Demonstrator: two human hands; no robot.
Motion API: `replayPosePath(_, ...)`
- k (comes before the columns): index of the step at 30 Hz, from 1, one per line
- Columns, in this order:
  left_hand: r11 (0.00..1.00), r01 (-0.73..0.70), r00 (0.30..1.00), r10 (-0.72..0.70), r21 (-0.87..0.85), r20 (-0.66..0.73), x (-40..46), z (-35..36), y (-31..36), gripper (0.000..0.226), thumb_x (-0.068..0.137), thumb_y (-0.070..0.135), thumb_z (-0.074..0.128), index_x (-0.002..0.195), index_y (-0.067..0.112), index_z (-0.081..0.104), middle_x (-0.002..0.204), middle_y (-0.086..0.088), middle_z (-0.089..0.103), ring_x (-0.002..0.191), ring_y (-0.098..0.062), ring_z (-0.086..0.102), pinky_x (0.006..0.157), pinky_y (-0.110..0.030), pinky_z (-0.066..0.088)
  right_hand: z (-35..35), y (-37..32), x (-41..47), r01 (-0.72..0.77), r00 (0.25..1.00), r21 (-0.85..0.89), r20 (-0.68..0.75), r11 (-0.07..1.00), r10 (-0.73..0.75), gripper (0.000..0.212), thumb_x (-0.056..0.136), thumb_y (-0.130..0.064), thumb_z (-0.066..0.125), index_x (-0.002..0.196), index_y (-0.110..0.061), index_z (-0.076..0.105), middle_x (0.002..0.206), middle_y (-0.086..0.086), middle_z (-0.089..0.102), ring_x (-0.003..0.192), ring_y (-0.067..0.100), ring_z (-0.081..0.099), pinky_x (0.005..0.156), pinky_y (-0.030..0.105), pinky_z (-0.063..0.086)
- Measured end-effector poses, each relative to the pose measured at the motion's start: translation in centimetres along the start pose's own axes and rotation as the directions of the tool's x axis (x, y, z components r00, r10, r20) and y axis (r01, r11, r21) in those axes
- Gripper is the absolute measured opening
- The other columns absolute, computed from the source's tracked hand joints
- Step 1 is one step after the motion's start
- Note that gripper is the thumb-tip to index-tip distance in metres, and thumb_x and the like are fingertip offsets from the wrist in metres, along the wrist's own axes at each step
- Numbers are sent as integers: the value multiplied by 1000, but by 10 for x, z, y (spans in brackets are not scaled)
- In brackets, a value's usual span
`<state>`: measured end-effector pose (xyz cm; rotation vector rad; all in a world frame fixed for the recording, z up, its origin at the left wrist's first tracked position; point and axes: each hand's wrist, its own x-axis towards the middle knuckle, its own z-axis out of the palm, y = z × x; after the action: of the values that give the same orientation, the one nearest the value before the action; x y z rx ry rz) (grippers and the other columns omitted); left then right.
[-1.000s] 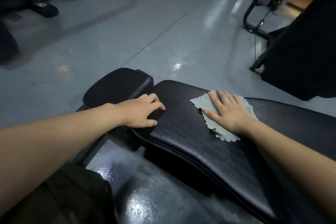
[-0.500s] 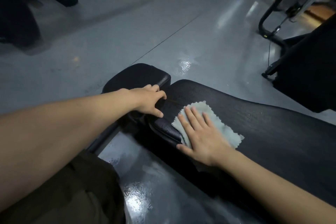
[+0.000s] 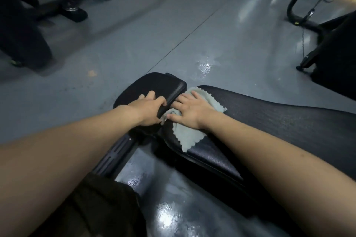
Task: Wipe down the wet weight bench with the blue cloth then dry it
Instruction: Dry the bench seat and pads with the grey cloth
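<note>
The grey floor (image 3: 134, 50) fills most of the view, shiny with wet patches near the bottom and one bright patch just beyond the bench. Dark gym equipment (image 3: 339, 59) stands at the far right and more dark machine feet at the far left.

The weight bench (image 3: 279, 121), the worktop of this job, runs from the centre out to the right as a long black back pad, with a smaller seat pad (image 3: 154, 84) to its left across a narrow gap. Fine droplets still speckle the long pad toward the right, so I judge that stretch not yet wiped.

The left hand (image 3: 148, 107) rests on the seat pad with its fingers curled over the pad's near-right edge, a grip that braces the body. A second ago it sat in much the same spot.

The right hand (image 3: 192, 109) lies flat, fingers straight and spread, pressing the blue cloth (image 3: 189, 136) onto the left end of the long pad, right at the gap. It pinches nothing; the cloth is only pushed.

The cloth looks pale blue-grey with a zigzag edge. It has travelled: a second ago it lay further right on top of the pad, half a second ago at the pad's near-left corner, and now it is bunched against the gap, one flap hanging over the near edge. So the stroke has reached the pad's end, and the wiping appears under way, drying not begun.
</note>
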<state>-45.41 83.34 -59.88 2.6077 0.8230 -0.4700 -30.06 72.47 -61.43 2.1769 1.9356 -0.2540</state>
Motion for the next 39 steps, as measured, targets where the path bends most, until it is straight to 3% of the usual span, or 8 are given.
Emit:
replayPosePath(6,1000,0,1000,0,-1,-11,6,2,-2,54,91,33,65,136,31,36,130,-4,32,119,-26,37,95,-42,45,-8,65,20,-186,982,68,60,980,182,80,86,-82,12,143,-36,43,146,-3,44,137,22,36,111,48,28)
replayPosePath(11,1000,9,1000,-9,-3,-11,12,1,0,44,93,35,63,128,29,38,124,-2,32,109,-24,36,85,-38,43,-7,74,21,-300,952,78,85,951,293,76,88,-81,12,144,-37,40,142,1,44,130,29,43,102,48,37)
replayPosePath(15,1000,16,1000,-16,3,-4,13,-1,2,41,92,34,64,124,29,40,116,0,31,104,-23,36,88,-40,44,-1,51,10,-271,961,-26,51,962,272,86,84,-82,4,151,-35,30,154,2,33,141,32,28,109,57,25)
replayPosePath(20,999,30,999,-30,-10,21,11,-6,4,36,93,29,62,122,28,42,118,-3,34,104,-26,38,92,-45,45,2,-4,-15,-73,993,-14,94,997,74,80,90,-78,10,156,-35,19,167,1,11,153,30,-5,118,63,-2)
replayPosePath(24,999,30,999,-30,-26,30,6,-7,3,39,93,21,57,128,30,43,125,-5,35,114,-30,41,98,-45,43,6,-42,-50,57,993,-39,110,998,-52,76,92,-74,16,157,-35,13,168,-1,4,153,28,-11,118,61,-6)
replayPosePath(29,999,25,999,-23,-42,47,-3,-6,-4,55,90,16,57,139,35,41,131,-3,34,124,-29,39,105,-46,41,10,-42,-104,153,985,-76,88,985,-146,73,93,-69,22,157,-40,2,167,-3,-11,152,27,-16,120,58,-6)
replayPosePath(33,999,38,997,-36,-20,69,-4,-9,0,56,91,20,56,143,34,39,138,-4,32,127,-31,38,106,-47,41,9,-21,-146,102,994,-1,38,995,-102,82,86,-81,4,158,-40,8,167,-4,-4,153,26,-9,120,54,-6)
replayPosePath(39,999,36,997,-37,7,74,0,-7,6,53,94,17,51,143,28,37,141,-7,28,130,-34,35,104,-48,43,-5,32,-190,-140,987,12,81,990,139,86,75,-82,-17,153,-49,-9,163,-14,-20,151,14,-21,121,45,-12)
